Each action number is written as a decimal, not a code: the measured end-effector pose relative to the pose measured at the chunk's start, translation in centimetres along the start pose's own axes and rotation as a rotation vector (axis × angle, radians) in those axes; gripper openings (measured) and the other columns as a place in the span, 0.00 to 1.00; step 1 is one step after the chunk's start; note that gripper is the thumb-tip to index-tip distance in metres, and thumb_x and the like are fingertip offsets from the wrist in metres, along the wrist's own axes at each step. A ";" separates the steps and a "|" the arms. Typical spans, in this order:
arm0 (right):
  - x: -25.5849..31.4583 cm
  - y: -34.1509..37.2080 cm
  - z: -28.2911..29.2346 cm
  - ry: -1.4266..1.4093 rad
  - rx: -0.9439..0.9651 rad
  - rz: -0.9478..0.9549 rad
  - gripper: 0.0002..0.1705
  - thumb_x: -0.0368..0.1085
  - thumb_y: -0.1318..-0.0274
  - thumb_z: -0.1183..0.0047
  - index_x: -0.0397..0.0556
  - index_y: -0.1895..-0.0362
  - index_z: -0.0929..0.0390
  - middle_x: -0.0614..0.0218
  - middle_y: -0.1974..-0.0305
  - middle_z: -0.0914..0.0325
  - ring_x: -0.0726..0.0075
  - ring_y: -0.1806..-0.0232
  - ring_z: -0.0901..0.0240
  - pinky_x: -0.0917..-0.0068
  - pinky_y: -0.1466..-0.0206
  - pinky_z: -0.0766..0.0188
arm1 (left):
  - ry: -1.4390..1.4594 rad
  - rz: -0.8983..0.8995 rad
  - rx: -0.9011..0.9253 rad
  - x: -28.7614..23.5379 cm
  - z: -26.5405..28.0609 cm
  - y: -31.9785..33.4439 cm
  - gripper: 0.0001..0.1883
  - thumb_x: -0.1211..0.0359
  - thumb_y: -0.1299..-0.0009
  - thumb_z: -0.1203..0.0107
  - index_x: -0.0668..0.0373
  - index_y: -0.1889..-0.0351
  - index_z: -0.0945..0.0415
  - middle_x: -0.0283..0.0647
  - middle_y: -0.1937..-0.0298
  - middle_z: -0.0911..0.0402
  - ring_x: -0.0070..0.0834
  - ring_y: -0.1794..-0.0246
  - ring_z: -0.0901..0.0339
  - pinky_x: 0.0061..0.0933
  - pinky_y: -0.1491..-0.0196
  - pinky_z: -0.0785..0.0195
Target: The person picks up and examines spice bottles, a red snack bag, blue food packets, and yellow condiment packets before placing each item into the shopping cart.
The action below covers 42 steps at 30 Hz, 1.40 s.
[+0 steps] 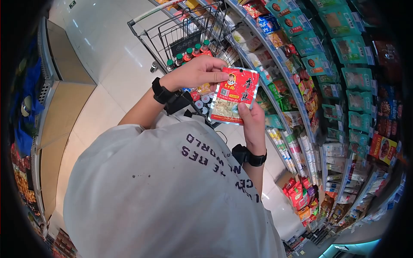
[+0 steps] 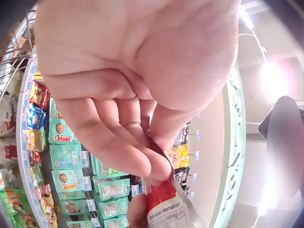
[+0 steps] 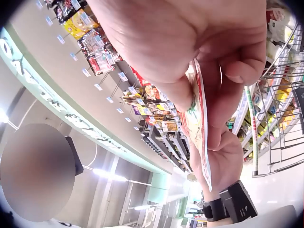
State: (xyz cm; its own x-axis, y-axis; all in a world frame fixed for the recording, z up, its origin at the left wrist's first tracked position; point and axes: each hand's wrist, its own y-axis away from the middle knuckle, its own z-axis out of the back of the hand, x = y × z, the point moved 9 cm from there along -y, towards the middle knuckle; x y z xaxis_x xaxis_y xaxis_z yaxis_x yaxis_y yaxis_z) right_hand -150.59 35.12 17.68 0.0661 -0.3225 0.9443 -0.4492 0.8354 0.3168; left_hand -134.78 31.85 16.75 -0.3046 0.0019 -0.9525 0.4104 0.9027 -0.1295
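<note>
A red snack packet (image 1: 234, 96) with silver edges, a small portrait and a clear window is held up in front of the grey shirt. My left hand (image 1: 195, 74) pinches its upper left corner between thumb and fingers. Lower down, on the right edge, my right hand (image 1: 253, 122) grips it with the thumb across the front. In the left wrist view the packet's back (image 2: 166, 209) shows printed text. The right wrist view catches the packet (image 3: 199, 123) nearly edge-on between thumb and fingers.
Just beyond my hands stands a wire shopping cart (image 1: 172, 34) with bottles (image 1: 188, 55) and cans inside. Shelves of teal packets (image 1: 350, 47) curve along the right. Wooden display bins (image 1: 64, 90) line the left, across a pale tiled floor (image 1: 101, 47).
</note>
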 end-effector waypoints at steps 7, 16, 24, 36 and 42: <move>0.3 -0.2 1.0 0.014 -0.006 0.039 0.18 0.41 0.33 0.50 0.41 0.47 0.27 0.64 0.52 0.21 0.77 0.54 0.24 0.77 0.50 0.28 | -0.063 0.071 -0.067 -2.0 -0.4 0.1 0.17 0.58 0.26 0.48 0.65 0.64 0.22 0.31 0.72 0.22 0.14 0.77 0.25 0.17 0.72 0.31; 2.1 -1.8 -2.0 0.168 -0.053 0.245 0.44 0.34 0.39 0.46 0.43 0.27 0.61 0.55 0.39 0.35 0.70 0.47 0.27 0.75 0.45 0.29 | -0.266 0.114 -0.404 -1.9 1.1 1.1 0.14 0.63 0.29 0.45 0.67 0.69 0.23 0.33 0.79 0.21 0.13 0.81 0.25 0.16 0.77 0.32; 1.6 -2.7 -3.9 0.259 0.112 0.166 0.52 0.30 0.50 0.40 0.44 0.28 0.61 0.49 0.34 0.45 0.60 0.39 0.33 0.67 0.38 0.33 | -0.298 -0.057 -0.312 -4.3 -0.2 2.1 0.14 0.63 0.34 0.37 0.63 0.73 0.26 0.33 0.78 0.20 0.13 0.79 0.24 0.16 0.76 0.35; -1.3 -3.5 -4.1 0.058 0.073 0.117 0.29 0.30 0.43 0.45 0.44 0.40 0.44 0.60 0.47 0.29 0.74 0.46 0.31 0.77 0.47 0.30 | -0.401 0.009 -0.469 -1.3 2.1 2.8 0.19 0.57 0.32 0.41 0.58 0.48 0.26 0.34 0.62 0.22 0.17 0.66 0.26 0.18 0.63 0.32; -1.7 -3.5 -3.3 0.032 0.078 0.111 0.29 0.30 0.44 0.42 0.45 0.43 0.43 0.61 0.48 0.29 0.74 0.46 0.32 0.77 0.46 0.32 | -0.090 0.078 -0.263 0.1 0.9 1.9 0.17 0.61 0.27 0.47 0.58 0.44 0.28 0.33 0.55 0.25 0.18 0.59 0.26 0.23 0.57 0.29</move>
State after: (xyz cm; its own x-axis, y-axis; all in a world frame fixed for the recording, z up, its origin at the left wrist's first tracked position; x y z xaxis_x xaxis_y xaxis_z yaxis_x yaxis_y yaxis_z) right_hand -146.19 34.22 15.27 0.0401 -0.2143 0.9759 -0.5230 0.8278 0.2033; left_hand -133.30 33.15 16.20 -0.1983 0.0478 -0.9790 0.1888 0.9820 0.0097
